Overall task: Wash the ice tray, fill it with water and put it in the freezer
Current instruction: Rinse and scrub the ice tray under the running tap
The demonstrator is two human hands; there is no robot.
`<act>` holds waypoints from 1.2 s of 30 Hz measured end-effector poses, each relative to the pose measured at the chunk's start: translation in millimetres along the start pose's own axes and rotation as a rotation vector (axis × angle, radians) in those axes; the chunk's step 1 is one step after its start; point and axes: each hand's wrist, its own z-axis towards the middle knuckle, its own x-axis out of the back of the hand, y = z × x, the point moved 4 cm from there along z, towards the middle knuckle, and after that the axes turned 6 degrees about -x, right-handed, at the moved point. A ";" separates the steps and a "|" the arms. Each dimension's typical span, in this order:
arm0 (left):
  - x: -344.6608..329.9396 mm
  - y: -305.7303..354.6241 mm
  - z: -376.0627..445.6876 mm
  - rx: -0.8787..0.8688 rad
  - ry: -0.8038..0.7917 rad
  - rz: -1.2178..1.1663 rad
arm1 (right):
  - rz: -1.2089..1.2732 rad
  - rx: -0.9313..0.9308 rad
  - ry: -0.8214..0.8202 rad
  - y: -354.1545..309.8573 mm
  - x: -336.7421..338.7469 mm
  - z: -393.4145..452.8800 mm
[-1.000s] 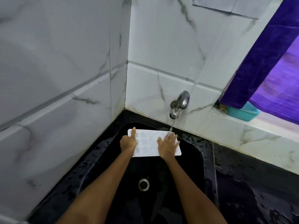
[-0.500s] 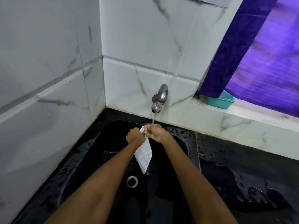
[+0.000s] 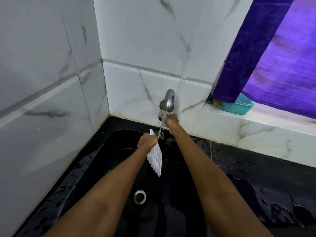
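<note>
The white ice tray (image 3: 156,158) hangs nearly on edge over the black sink (image 3: 109,161), its cells facing right. My left hand (image 3: 147,140) grips its upper end. Water runs from the steel tap (image 3: 168,100) on the back wall, past the tray's top. My right hand (image 3: 171,121) is raised just under the tap's spout, in the water stream, with its fingers closed; whether it grips a part of the tap is hidden.
The sink's drain (image 3: 139,196) lies below the tray. A wet black counter (image 3: 266,182) extends right. White marble tiles wall the left and back. A teal tub (image 3: 236,106) sits on the ledge under a purple curtain (image 3: 273,53).
The tray went from flat under both hands to hanging on edge. My right hand let go of it and rose to the tap; my left hand alone holds it now.
</note>
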 end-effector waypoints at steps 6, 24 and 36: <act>-8.2 -24.2 16.6 0.010 0.004 0.030 | 0.014 -0.008 -0.026 1.8 -7.5 25.0; 21.6 -80.6 18.0 0.017 -0.510 -0.121 | -0.253 -0.310 -0.233 167.2 26.4 -23.9; 49.3 -125.2 -22.4 -0.012 -0.583 -0.379 | -0.403 -0.014 -0.161 183.7 58.7 -47.2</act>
